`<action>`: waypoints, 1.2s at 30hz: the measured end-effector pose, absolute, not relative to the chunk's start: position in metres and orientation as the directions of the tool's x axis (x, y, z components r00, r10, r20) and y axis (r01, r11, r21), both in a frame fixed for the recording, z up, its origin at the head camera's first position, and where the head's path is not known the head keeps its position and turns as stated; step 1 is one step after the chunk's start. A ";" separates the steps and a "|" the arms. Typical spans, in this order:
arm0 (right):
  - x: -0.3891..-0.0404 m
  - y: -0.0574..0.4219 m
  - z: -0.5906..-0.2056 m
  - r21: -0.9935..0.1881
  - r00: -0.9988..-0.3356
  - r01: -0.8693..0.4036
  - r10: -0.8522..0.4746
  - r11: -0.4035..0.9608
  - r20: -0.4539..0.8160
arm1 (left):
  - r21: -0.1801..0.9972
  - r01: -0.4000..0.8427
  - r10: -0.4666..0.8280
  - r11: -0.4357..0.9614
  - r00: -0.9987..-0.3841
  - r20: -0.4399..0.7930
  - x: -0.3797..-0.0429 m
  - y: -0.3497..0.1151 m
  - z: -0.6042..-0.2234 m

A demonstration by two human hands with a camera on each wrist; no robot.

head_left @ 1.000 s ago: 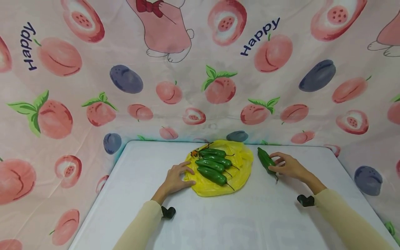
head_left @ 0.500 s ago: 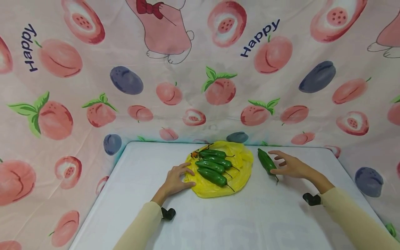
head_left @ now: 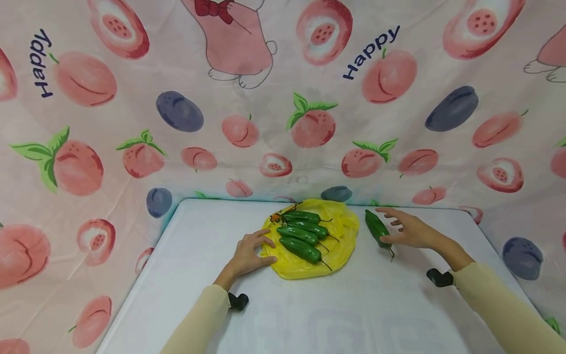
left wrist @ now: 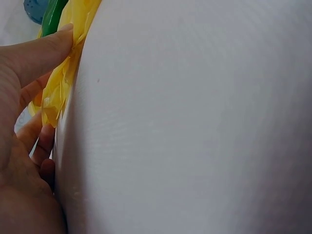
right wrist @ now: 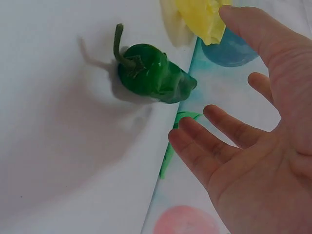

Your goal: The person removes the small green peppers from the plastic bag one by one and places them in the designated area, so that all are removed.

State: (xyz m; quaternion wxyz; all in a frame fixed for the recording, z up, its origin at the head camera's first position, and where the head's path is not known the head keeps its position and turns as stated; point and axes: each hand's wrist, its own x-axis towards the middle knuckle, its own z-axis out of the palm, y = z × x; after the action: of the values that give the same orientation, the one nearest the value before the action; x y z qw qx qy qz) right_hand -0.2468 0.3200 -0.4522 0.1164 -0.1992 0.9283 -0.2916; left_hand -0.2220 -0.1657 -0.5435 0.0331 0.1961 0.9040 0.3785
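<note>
Several green peppers [head_left: 300, 249] lie side by side on a crumpled yellow plastic bag [head_left: 347, 243] in the middle of the table. My left hand [head_left: 248, 253] rests at the bag's left edge, thumb and fingers spread apart and touching the plastic. In the left wrist view its thumb lies against the bag [left wrist: 61, 92]. One more green pepper [head_left: 375, 226] lies alone to the right of the bag, stem toward me. Beside it my right hand [head_left: 413, 232] hovers with fingers extended and apart. The right wrist view shows a gap between those fingers and the pepper [right wrist: 151, 73].
A white-covered table [head_left: 336, 314] holds everything. Behind it hangs a pink cloth [head_left: 274, 108] printed with fruit and rabbits. A small orange and black patch [head_left: 275, 217] shows at the bag's upper left. Black wrist devices [head_left: 239, 301] sit by both sleeves.
My right hand has let go of the single pepper, moved slightly right and spread its fingers. That pepper stays on the table. The left hand has stayed at the bag's edge.
</note>
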 end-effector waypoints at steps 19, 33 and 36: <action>-0.252 0.311 -0.443 -0.585 -0.880 -0.353 -0.472 0.730 -0.057 | 0.679 0.339 0.380 0.651 -0.920 0.095 -0.223 -0.166 -0.546; -0.263 0.291 -0.432 -0.584 -0.853 -0.420 -0.523 0.695 -0.008 | 0.696 0.324 0.369 0.641 -0.925 0.090 -0.223 -0.165 -0.546; -0.267 0.286 -0.430 -0.578 -0.843 -0.436 -0.537 0.690 -0.006 | 0.700 0.318 0.367 0.640 -0.926 0.085 -0.222 -0.165 -0.545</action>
State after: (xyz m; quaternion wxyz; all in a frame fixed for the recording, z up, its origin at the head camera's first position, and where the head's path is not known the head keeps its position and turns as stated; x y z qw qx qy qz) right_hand -0.2673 0.2862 -0.4300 0.0875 -0.2658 0.9151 -0.2903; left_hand -0.2223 -0.1650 -0.5455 0.0326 0.1894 0.9048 0.3799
